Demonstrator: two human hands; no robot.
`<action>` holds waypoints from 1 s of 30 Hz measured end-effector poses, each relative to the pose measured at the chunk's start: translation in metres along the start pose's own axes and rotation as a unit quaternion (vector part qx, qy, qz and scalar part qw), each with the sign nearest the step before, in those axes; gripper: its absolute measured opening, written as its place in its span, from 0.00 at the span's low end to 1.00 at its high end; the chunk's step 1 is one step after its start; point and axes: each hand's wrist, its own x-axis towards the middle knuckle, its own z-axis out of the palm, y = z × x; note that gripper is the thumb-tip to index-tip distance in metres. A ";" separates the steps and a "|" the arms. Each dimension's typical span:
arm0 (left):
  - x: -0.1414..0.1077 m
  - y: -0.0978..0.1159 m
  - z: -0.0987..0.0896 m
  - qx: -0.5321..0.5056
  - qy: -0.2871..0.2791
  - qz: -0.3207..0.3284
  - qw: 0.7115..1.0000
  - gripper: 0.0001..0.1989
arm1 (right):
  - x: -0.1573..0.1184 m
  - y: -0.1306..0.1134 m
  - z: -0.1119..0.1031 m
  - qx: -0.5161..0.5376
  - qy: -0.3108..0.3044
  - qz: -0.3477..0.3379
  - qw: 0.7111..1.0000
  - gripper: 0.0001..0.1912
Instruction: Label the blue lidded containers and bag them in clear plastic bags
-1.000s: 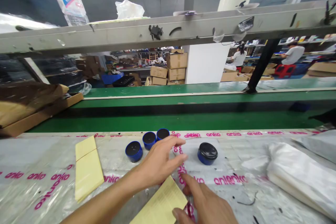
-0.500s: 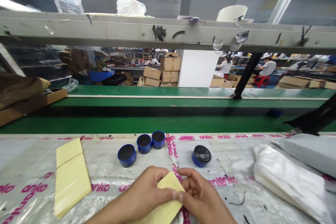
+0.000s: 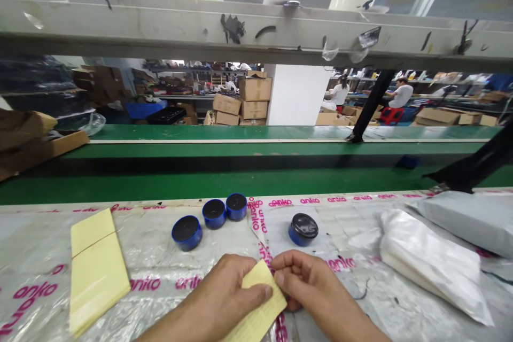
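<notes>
My left hand (image 3: 234, 288) is closed on a yellow paper sheet (image 3: 262, 307) with faint printed lines, its thumb pressed flat on top. My right hand (image 3: 306, 283) pinches at the sheet's right edge, thumb and forefinger together and the other fingers curled, partly behind the paper. Beyond my hands stand three round blue pieces with black tops (image 3: 186, 232), (image 3: 214, 213), (image 3: 236, 207). A fourth blue piece with a glossy black top (image 3: 303, 228) sits beyond my right hand. To the left lies a stack of yellow paper (image 3: 96, 272) with a band around it.
White plastic bags (image 3: 428, 262) lie at the right. Printed plastic film (image 3: 156, 256) covers the table. Behind it runs a green conveyor belt (image 3: 200, 181), with a cardboard box (image 3: 44, 152) at left and a black post (image 3: 372, 107). A shelf beam (image 3: 160, 24) crosses above. Two people sit far back.
The view has tilted down and shifted slightly right. My right thumb has drawn back from the left thumb to the paper's right edge. My left hand keeps its hold.
</notes>
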 end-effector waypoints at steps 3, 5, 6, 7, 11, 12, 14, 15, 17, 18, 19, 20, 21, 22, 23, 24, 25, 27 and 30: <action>-0.001 0.001 0.001 0.057 0.024 -0.018 0.998 0.11 | 0.001 -0.004 0.000 -0.026 -0.006 -0.001 1.000 0.13; 0.000 0.002 0.001 0.096 0.032 -0.026 0.995 0.11 | 0.002 -0.003 -0.001 -0.045 -0.008 -0.004 0.999 0.11; 0.001 0.002 0.002 0.111 0.036 -0.026 0.993 0.11 | 0.002 -0.002 -0.001 -0.049 -0.010 -0.004 0.999 0.10; 0.001 0.002 0.002 0.125 0.041 -0.028 0.991 0.11 | 0.003 -0.001 -0.001 -0.049 -0.011 -0.003 0.999 0.09; 0.001 0.004 0.005 0.172 0.061 -0.033 0.983 0.11 | 0.002 0.000 -0.001 -0.058 -0.008 0.003 0.998 0.04; 0.001 0.004 0.006 0.180 0.064 -0.034 0.981 0.11 | 0.001 0.000 0.000 -0.068 -0.007 0.000 0.998 0.03; 0.000 0.006 0.007 0.191 0.065 -0.035 0.979 0.10 | 0.000 -0.002 0.000 -0.090 -0.003 -0.007 0.996 0.03; 0.000 0.006 0.007 0.195 0.065 -0.036 0.978 0.10 | 0.000 -0.003 0.000 -0.100 -0.001 -0.010 0.995 0.03; 0.000 0.008 0.008 0.202 0.069 -0.038 0.976 0.09 | -0.001 -0.005 0.001 -0.114 0.004 -0.016 0.993 0.03; 0.000 0.008 0.007 0.206 0.073 -0.037 0.975 0.09 | -0.001 -0.006 0.001 -0.118 0.006 -0.017 0.993 0.03; 0.000 0.008 0.007 0.209 0.077 -0.034 0.974 0.08 | -0.001 -0.006 0.001 -0.121 0.006 -0.017 0.992 0.03; -0.001 0.008 0.008 0.212 0.081 -0.030 0.973 0.08 | -0.001 -0.006 0.000 -0.122 0.006 -0.019 0.992 0.03; -0.001 0.008 0.008 0.215 0.084 -0.026 0.973 0.08 | -0.001 -0.005 0.000 -0.123 0.005 -0.021 0.992 0.03; -0.001 0.007 0.008 0.217 0.086 -0.024 0.972 0.07 | -0.001 -0.004 0.000 -0.122 0.005 -0.023 0.992 0.03; -0.001 0.006 0.008 0.218 0.087 -0.023 0.972 0.07 | 0.000 -0.003 0.000 -0.120 0.003 -0.024 0.992 0.03; -0.001 0.006 0.009 0.218 0.088 -0.024 0.972 0.08 | 0.000 -0.002 0.000 -0.118 0.001 -0.023 0.993 0.03; -0.001 0.005 0.009 0.217 0.088 -0.024 0.972 0.08 | 0.001 -0.002 0.000 -0.113 -0.001 -0.020 0.993 0.03; 0.000 0.004 0.009 0.211 0.086 -0.021 0.973 0.07 | 0.001 0.000 0.001 -0.104 -0.004 -0.010 0.995 0.02; 0.001 0.003 0.009 0.201 0.078 -0.015 0.976 0.07 | 0.002 0.000 0.002 -0.087 -0.005 0.001 0.996 0.02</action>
